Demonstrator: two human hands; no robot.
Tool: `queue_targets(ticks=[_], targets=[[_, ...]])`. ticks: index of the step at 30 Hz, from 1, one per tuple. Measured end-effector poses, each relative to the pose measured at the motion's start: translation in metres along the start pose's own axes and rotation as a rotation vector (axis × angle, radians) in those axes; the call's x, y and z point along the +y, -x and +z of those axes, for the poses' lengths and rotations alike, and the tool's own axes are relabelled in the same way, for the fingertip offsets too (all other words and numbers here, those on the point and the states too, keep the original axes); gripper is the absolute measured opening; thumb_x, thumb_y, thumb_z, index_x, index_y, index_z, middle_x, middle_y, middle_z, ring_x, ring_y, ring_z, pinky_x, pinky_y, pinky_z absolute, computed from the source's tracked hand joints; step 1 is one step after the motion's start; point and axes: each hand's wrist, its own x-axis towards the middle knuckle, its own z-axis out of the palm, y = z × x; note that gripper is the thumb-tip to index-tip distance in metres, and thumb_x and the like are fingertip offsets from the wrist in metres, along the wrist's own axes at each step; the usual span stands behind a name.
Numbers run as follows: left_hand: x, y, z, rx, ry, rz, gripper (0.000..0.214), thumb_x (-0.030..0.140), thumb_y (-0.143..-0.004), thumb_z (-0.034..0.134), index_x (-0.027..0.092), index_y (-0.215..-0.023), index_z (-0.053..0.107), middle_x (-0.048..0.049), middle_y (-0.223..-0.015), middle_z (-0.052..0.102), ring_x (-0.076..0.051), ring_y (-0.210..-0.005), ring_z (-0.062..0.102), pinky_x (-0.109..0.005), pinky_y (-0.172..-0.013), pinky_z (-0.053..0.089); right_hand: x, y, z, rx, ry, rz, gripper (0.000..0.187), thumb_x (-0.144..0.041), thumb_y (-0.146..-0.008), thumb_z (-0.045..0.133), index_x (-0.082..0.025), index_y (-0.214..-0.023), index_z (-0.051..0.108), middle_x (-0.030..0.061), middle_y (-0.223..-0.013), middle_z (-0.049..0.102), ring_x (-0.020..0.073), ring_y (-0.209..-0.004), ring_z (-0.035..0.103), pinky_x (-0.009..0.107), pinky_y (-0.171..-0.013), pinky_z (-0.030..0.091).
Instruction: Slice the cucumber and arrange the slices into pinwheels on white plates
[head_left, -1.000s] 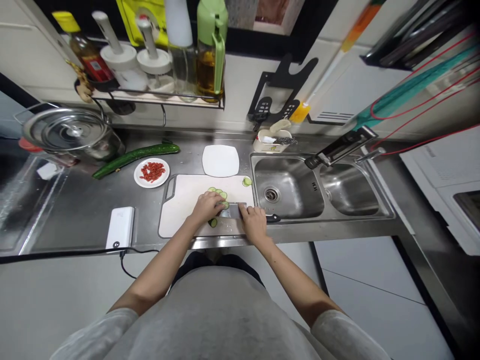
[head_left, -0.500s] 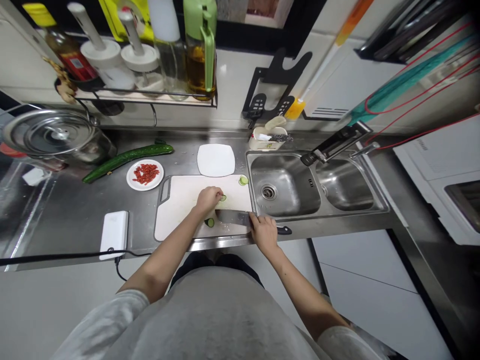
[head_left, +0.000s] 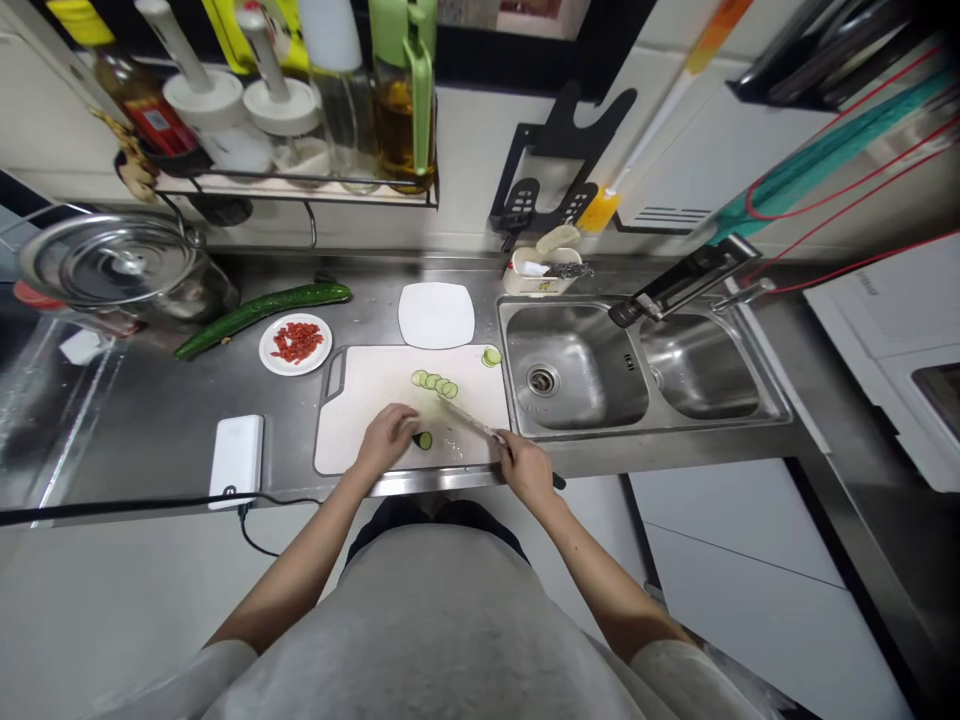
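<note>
A white cutting board [head_left: 367,400] lies on the steel counter in front of me. A row of cucumber slices [head_left: 435,383] sits on its far middle, and one slice [head_left: 492,355] lies at its far right corner. My right hand [head_left: 525,468] is closed round the handle of a knife [head_left: 469,420], whose blade points up-left toward the slices. My left hand [head_left: 388,436] rests on the board's near part, fingers curled, touching a dark green cucumber end piece [head_left: 424,440].
A whole cucumber [head_left: 262,310], a plate of red bits [head_left: 295,343] and an empty white plate [head_left: 436,314] lie behind the board. A steel pot [head_left: 124,265] stands far left, a white power bank [head_left: 237,460] near left, a double sink [head_left: 637,365] right.
My left hand pulled back from the slices to the end piece near the board's front, uncovering the row. The knife turned from lying flat across the board to pointing toward the slices.
</note>
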Motion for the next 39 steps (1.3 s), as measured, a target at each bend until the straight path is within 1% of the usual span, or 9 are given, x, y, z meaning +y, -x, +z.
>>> queue_targets(ticks=[3,7,12,15,18,22,28,33,39], targets=[[-0.003,0.022,0.000,-0.114,-0.075,0.119,0.031,0.036,-0.081,0.063,0.023,-0.109,0.060,-0.0071,-0.109,0.065,-0.023,-0.106,0.058,-0.038,-0.088,0.048,-0.012,-0.002,-0.003,-0.101,0.006,0.000,0.040,-0.036,-0.099,0.027,-0.024,-0.129,0.051,0.0071,-0.105,0.069,0.0187,-0.094,0.063,0.026,-0.075,0.038],[-0.003,0.024,0.012,-0.141,-0.090,0.176,0.020,0.031,-0.084,0.060,0.022,-0.102,0.062,-0.0069,-0.102,0.067,-0.022,-0.097,0.061,-0.037,-0.084,0.049,-0.033,-0.005,-0.010,-0.190,0.082,-0.040,0.041,-0.040,-0.100,0.024,-0.023,-0.125,0.052,0.0091,-0.097,0.070,0.0211,-0.090,0.065,0.027,-0.072,0.039],[-0.003,0.024,0.018,0.002,-0.101,0.015,0.020,0.034,-0.083,0.060,0.022,-0.099,0.062,-0.0053,-0.088,0.067,-0.020,-0.081,0.062,-0.034,-0.071,0.050,-0.056,-0.007,-0.014,-0.245,0.085,-0.133,0.039,-0.038,-0.099,0.026,-0.024,-0.128,0.047,0.0090,-0.098,0.070,0.0211,-0.093,0.065,0.028,-0.075,0.039],[-0.005,0.026,0.016,0.024,-0.153,-0.056,0.021,0.038,-0.082,0.062,0.022,-0.096,0.063,-0.0036,-0.079,0.066,-0.020,-0.073,0.061,-0.033,-0.065,0.049,-0.064,-0.010,-0.012,-0.254,0.086,-0.160,0.037,-0.035,-0.098,0.028,-0.023,-0.129,0.045,0.0092,-0.098,0.070,0.0224,-0.093,0.065,0.029,-0.075,0.040],[-0.009,0.027,0.016,0.041,-0.168,-0.022,0.020,0.038,-0.083,0.061,0.023,-0.096,0.065,-0.0047,-0.082,0.067,-0.020,-0.079,0.062,-0.034,-0.071,0.050,-0.069,-0.014,-0.009,-0.257,0.107,-0.197,0.035,-0.033,-0.098,0.029,-0.021,-0.123,0.048,0.0100,-0.096,0.070,0.0234,-0.091,0.065,0.030,-0.073,0.040],[-0.009,0.026,0.025,0.203,-0.114,0.019,0.022,0.036,-0.087,0.056,0.022,-0.102,0.066,-0.0079,-0.101,0.066,-0.019,-0.094,0.062,-0.034,-0.081,0.052,-0.070,-0.016,-0.007,-0.258,0.135,-0.221,0.031,-0.031,-0.097,0.029,-0.020,-0.116,0.051,0.0104,-0.095,0.069,0.0234,-0.090,0.065,0.031,-0.073,0.041],[-0.008,0.023,0.038,0.343,-0.081,-0.031,0.019,0.034,-0.089,0.054,0.021,-0.092,0.068,-0.0067,-0.095,0.068,-0.018,-0.091,0.063,-0.034,-0.082,0.054,-0.073,-0.017,-0.010,-0.289,0.163,-0.218,0.030,-0.030,-0.097,0.031,-0.019,-0.115,0.052,0.0117,-0.097,0.069,0.0229,-0.092,0.065,0.031,-0.073,0.041],[-0.010,0.024,0.040,0.342,-0.059,-0.014,0.019,0.033,-0.089,0.054,0.022,-0.092,0.069,-0.0058,-0.093,0.070,-0.017,-0.090,0.064,-0.034,-0.082,0.054,-0.075,-0.019,-0.013,-0.298,0.168,-0.212,0.036,-0.037,-0.098,0.027,-0.019,-0.116,0.053,0.0117,-0.097,0.069,0.0237,-0.093,0.064,0.031,-0.074,0.041],[-0.011,0.027,0.041,0.342,-0.062,0.010,0.018,0.031,-0.089,0.055,0.023,-0.094,0.069,-0.0056,-0.093,0.071,-0.017,-0.088,0.066,-0.034,-0.082,0.054,-0.074,-0.017,-0.022,-0.254,0.173,-0.219,0.036,-0.034,-0.099,0.025,-0.019,-0.118,0.052,0.0108,-0.093,0.069,0.0229,-0.090,0.065,0.030,-0.073,0.041]])
